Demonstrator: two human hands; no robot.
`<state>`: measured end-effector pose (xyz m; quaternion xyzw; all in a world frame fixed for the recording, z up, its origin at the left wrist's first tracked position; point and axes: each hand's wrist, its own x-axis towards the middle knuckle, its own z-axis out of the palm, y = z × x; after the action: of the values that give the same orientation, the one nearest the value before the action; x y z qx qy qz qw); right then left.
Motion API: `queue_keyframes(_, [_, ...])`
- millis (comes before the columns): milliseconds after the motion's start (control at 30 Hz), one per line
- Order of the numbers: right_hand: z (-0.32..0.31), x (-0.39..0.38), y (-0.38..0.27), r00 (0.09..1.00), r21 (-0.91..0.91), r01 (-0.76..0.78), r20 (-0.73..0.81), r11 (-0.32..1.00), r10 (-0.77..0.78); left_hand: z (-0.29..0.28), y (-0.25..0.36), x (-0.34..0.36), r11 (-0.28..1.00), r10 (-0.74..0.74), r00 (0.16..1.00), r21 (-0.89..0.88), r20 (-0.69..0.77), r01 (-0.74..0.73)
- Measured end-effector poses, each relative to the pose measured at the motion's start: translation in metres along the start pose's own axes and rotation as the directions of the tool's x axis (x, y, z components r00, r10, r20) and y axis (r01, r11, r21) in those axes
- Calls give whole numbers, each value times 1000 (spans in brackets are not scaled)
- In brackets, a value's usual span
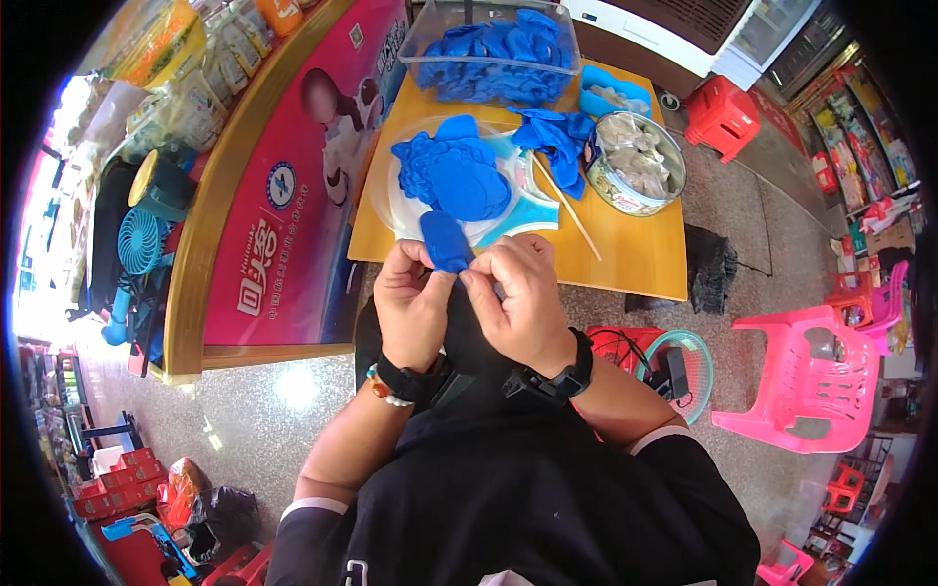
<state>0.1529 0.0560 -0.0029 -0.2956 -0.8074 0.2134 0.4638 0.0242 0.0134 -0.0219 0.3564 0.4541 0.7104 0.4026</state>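
Note:
Both hands meet over the near edge of a wooden table (630, 259). Between them is a flat, rounded blue piece (445, 241), soft-looking, its exact kind unclear. My left hand (415, 308) pinches its left side near the lower end. At the lower right corner, my right hand (523, 298) grips it with thumb and curled fingers. Just beyond lies a heap of similar blue pieces (459, 181) on a pale round sheet or tray. More blue pieces (557, 142) lie to its right, beside a thin wooden stick (569, 208).
A clear plastic bin (570, 70) full of blue pieces stands at the table's back. Right of it are a blue container (591, 101) and a round tin (630, 202) holding pale, translucent items. A pink counter (264, 254) borders the left; a pink chair (811, 381) stands right.

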Motion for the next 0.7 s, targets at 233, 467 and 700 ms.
queue_keyframes(233, [6,-5,-9,999,23,15,32,1000,-15,7,-4,11,978,-94,996,-186,-1,92])
queue_keyframes(467, [10,-8,-11,998,80,13,60,997,-18,-12,-23,9,949,-92,987,-290,131,126])
queue_keyframes(700, [8,9,-1,932,441,-188,-202,878,301,-7,0,14,874,-262,950,-376,172,309])
